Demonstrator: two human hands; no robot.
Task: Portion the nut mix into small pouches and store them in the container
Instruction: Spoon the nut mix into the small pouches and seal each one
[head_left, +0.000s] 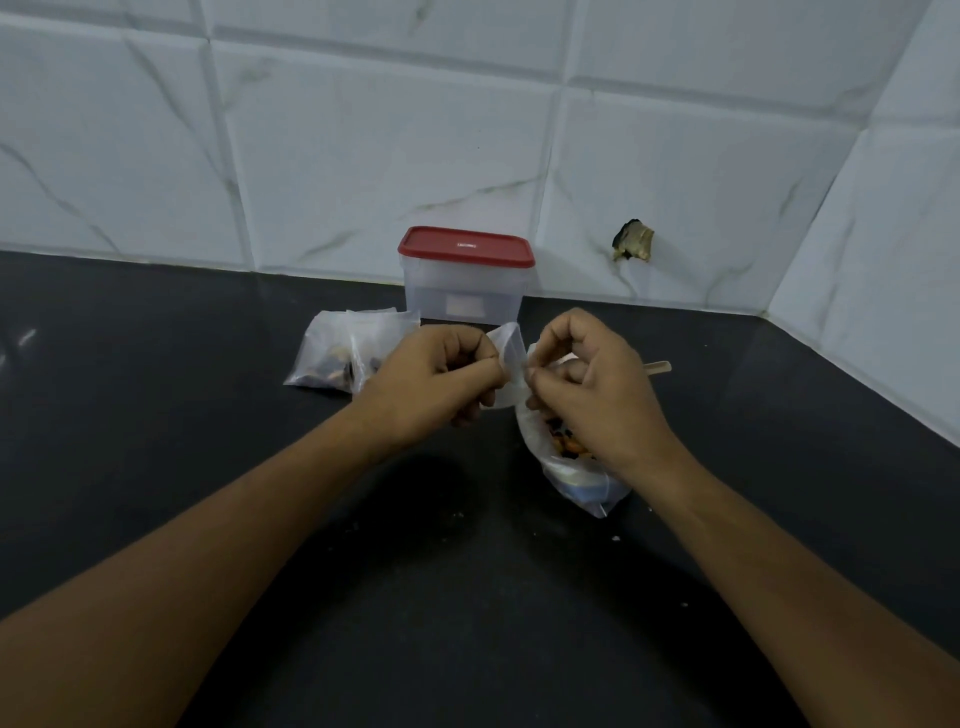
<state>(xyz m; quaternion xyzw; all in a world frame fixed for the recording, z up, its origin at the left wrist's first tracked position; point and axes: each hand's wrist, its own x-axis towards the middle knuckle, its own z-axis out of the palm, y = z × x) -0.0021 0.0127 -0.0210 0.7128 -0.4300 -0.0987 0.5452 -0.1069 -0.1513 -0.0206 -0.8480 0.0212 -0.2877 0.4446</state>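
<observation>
Left hand: fingers curled, thumb and forefinger pinching the left edge of a small clear pouch, held above the table.
Right hand: fingers bent, fingertips pinching the same pouch at its right edge, just across from the left hand.
Small clear pouch: held upright between both hands; whether anything is inside cannot be told.
Nut mix bag: larger clear bag on the table beneath the right hand, mouth open, dark and orange pieces showing inside.
Filled pouches: two side by side on the table, left of the hands, dark contents at the bottom.
Container: clear box with its red lid on, against the tiled wall, behind the hands.
Wooden stick: end showing just right of the right hand.
Crumbs: a few pale specks on the table.
</observation>
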